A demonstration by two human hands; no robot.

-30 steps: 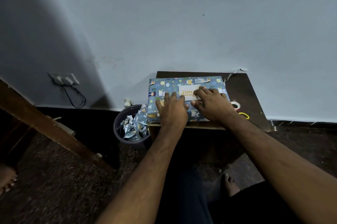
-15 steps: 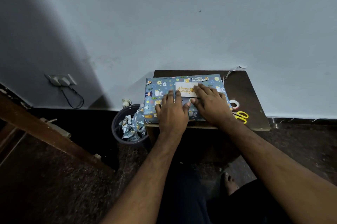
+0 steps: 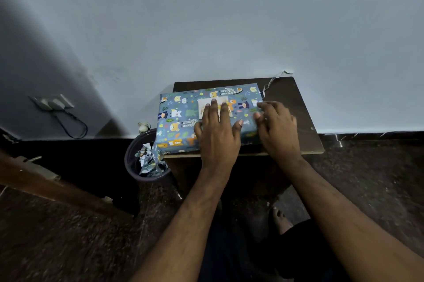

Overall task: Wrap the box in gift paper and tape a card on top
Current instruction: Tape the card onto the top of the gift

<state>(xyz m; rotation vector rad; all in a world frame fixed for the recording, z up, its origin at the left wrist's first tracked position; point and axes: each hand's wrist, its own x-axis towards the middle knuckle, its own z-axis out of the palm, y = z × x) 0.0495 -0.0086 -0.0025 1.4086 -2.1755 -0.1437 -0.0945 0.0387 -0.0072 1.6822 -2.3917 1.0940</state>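
The box, wrapped in blue gift paper with cartoon animals, lies flat on a small dark table. A white card sits on top of it near the far edge. My left hand lies flat on the box, its straight fingers reaching over the card and covering most of it. My right hand rests at the box's right end, fingers loosely bent and touching the paper edge, holding nothing that I can see.
A dark bin with crumpled gift-paper scraps stands left of the table. The wall runs right behind the table. A wall socket with a cable is at the far left. A wooden beam crosses the lower left. My bare foot is under the table.
My right hand slid off the card to the box's right end, now hiding the tape roll and yellow scissors. My left hand moved forward onto the card.
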